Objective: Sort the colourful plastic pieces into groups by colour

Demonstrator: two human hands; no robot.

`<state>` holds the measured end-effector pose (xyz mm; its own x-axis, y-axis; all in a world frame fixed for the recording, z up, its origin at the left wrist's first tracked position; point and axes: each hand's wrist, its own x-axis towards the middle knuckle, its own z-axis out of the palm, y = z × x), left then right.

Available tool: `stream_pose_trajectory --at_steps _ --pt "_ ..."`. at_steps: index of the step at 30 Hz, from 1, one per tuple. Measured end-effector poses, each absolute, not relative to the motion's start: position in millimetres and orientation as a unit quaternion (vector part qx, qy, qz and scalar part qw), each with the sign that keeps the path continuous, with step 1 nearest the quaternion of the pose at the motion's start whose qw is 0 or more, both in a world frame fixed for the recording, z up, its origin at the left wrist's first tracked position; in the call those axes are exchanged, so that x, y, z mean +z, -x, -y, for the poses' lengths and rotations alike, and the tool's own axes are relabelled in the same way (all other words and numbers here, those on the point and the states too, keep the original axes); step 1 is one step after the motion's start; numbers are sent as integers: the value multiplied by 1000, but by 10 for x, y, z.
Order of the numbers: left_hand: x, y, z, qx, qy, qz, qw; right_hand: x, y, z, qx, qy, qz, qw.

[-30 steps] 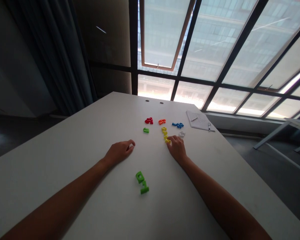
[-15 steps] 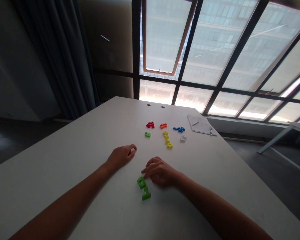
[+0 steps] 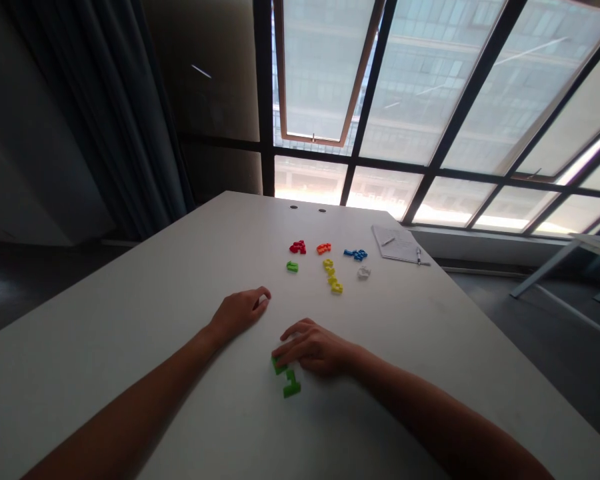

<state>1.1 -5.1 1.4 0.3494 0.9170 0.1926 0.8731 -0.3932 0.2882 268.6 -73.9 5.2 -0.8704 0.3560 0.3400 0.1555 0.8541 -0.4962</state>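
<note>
**Right hand closes on the near green piece**

Nearest the camera, a green piece lies on the white counter. The right hand has come back from the yellow piece it touched a second ago and now sits over the far end of the green one, fingers curled down onto it. Half a second ago the fingertips lay just beside that end; now they cover it, so the work has passed from the far cluster to this piece. Whether the fingers pinch it or only press on it cannot be told, since they hide the contact.

The left hand has stayed put, resting loosely curled on the counter, holding nothing.

Farther off lie a small green bit, a red piece, an orange piece, a blue piece and a pale one, too small to show their shapes. At the far right edge are a paper pad and pen.
</note>
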Motion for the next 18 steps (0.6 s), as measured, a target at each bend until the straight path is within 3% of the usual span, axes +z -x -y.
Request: stream_pose_trajectory --at_steps 5,10,18 --pt "30 -23 59 159 -820 -546 68 28 -2744 691 147 242 930 236" --pt "40 -30 60 157 -819 -547 70 18 -2808 606 60 371 907 193" --pt "39 -14 59 162 -817 -548 77 -31 -2777 604 15 493 858 146"
